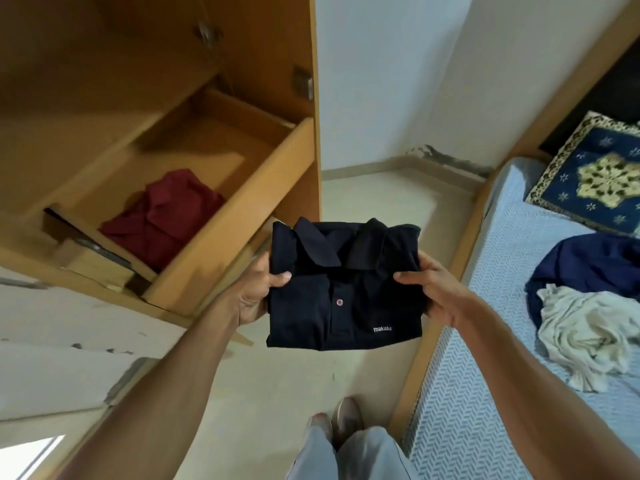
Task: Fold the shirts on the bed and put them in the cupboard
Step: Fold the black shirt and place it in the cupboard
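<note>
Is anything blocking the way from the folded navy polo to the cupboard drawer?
Nothing visible. Both hands, left and right, hold the folded polo in open air; the drawer is open, with a maroon shirt lying inside.

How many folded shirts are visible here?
2: a dark navy polo held between both hands, and a maroon shirt lying in the open cupboard drawer. Others may be hidden.

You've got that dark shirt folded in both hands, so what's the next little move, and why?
Probably carry the folded navy shirt leftward and set it in the open drawer beside the maroon shirt. Left hand and right hand grip its sides, it looks neatly folded, and the drawer has bare space.
</note>
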The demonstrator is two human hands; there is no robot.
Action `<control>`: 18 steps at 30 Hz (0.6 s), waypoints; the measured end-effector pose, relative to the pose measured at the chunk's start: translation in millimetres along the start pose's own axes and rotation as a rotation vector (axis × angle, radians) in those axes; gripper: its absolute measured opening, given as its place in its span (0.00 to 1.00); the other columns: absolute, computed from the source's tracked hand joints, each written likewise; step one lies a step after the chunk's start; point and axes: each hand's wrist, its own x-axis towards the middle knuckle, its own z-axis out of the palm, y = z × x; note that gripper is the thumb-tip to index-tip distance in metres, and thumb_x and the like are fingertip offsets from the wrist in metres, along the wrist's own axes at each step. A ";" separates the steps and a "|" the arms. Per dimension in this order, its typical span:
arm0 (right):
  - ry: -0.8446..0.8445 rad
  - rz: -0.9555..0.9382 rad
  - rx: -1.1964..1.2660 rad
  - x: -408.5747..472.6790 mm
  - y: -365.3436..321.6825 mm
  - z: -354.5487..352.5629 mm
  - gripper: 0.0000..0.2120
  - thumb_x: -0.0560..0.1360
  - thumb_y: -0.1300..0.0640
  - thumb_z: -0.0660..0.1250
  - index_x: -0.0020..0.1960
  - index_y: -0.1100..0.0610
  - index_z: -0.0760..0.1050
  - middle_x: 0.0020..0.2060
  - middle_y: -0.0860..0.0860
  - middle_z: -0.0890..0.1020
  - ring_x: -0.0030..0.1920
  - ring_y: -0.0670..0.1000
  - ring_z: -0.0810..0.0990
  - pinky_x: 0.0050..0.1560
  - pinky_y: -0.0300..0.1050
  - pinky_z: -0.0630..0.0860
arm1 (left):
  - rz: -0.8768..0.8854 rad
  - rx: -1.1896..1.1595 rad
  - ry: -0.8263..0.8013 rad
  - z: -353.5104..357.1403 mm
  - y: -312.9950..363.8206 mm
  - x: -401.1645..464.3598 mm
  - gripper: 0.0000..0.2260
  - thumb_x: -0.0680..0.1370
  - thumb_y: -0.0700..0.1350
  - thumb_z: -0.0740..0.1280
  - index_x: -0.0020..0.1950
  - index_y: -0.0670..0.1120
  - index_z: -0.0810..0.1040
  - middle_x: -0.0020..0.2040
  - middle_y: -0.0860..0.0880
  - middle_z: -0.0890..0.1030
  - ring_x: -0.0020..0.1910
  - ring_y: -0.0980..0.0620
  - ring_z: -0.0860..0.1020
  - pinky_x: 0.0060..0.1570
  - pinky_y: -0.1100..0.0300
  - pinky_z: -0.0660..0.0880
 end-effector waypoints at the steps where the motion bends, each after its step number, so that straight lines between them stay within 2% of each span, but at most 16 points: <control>1: -0.002 -0.006 -0.007 -5.7 -12.2 4.8 0.22 0.77 0.73 0.64 0.64 0.52 0.78 0.54 0.56 0.86 0.53 0.58 0.86 0.46 0.52 0.84 | 0.006 -0.001 0.003 0.1 11.8 -6.2 0.23 0.81 0.30 0.63 0.71 0.50 0.73 0.66 0.45 0.80 0.65 0.41 0.78 0.64 0.42 0.75; 6: -0.061 -0.069 -0.052 -7.9 -65.6 29.5 0.25 0.76 0.74 0.64 0.66 0.51 0.78 0.59 0.58 0.84 0.58 0.61 0.84 0.50 0.54 0.83 | 0.092 -0.013 0.013 -3.2 69.0 -24.9 0.25 0.80 0.29 0.63 0.72 0.52 0.73 0.65 0.47 0.81 0.65 0.43 0.79 0.59 0.47 0.78; 10: -0.142 -0.086 -0.091 19.8 -96.4 41.8 0.27 0.75 0.74 0.64 0.67 0.51 0.77 0.61 0.60 0.83 0.60 0.64 0.82 0.56 0.60 0.81 | 0.141 -0.028 0.070 -13.8 94.1 -23.1 0.26 0.78 0.31 0.67 0.70 0.55 0.73 0.66 0.48 0.81 0.65 0.45 0.79 0.63 0.46 0.76; 15: -0.316 -0.077 -0.170 88.9 -134.2 68.5 0.27 0.74 0.76 0.63 0.67 0.54 0.76 0.63 0.62 0.81 0.61 0.66 0.81 0.62 0.67 0.77 | 0.181 -0.054 0.276 -39.8 114.0 -13.4 0.26 0.80 0.29 0.64 0.74 0.50 0.70 0.66 0.47 0.81 0.65 0.45 0.79 0.65 0.46 0.75; 18: -0.398 -0.031 -0.209 132.8 -155.7 91.6 0.26 0.74 0.76 0.63 0.67 0.56 0.76 0.62 0.63 0.81 0.59 0.65 0.82 0.55 0.61 0.82 | 0.208 -0.065 0.415 -52.9 121.8 -9.4 0.27 0.80 0.29 0.65 0.76 0.48 0.69 0.67 0.46 0.80 0.66 0.45 0.78 0.63 0.50 0.76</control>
